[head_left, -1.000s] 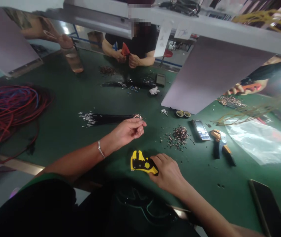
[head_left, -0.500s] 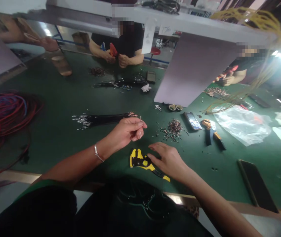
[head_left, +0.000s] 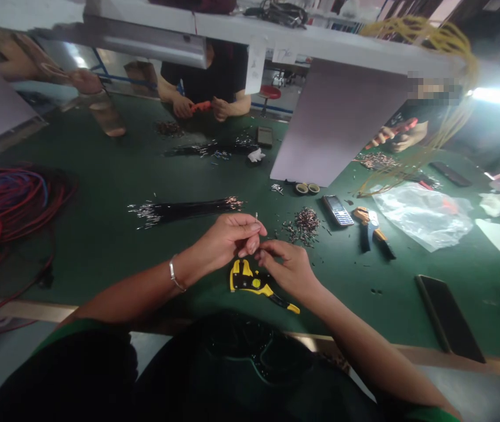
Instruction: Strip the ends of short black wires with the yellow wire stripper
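My left hand [head_left: 243,233] is closed in a pinch, and a thin piece with a pale tip [head_left: 256,216] sticks up from between its fingers. Close against it, my right hand [head_left: 285,262] has thumb and forefinger pressed together; what they hold, if anything, is hidden. Just below both hands, a yellow and black wire stripper [head_left: 256,283] lies on the green table [head_left: 100,264]. Behind my left hand is a bundle of black wires [head_left: 188,211] with bare metallic ends. A heap of small copper-coloured terminals [head_left: 306,220] sits beyond my right hand.
Rightward lie a keypad phone [head_left: 337,211], an orange and dark-blue hand tool [head_left: 373,230], a clear plastic bag [head_left: 423,217] and a dark smartphone [head_left: 449,316]. Red and blue cable coils [head_left: 7,205] lie left. Across the table, a co-worker's hands [head_left: 220,109] hold a red tool; a white divider [head_left: 315,123] stands nearby.
My right hand has moved up and left to my left hand, and its fingers have closed. My left hand has shifted slightly right. The co-worker's red tool has tilted flatter.
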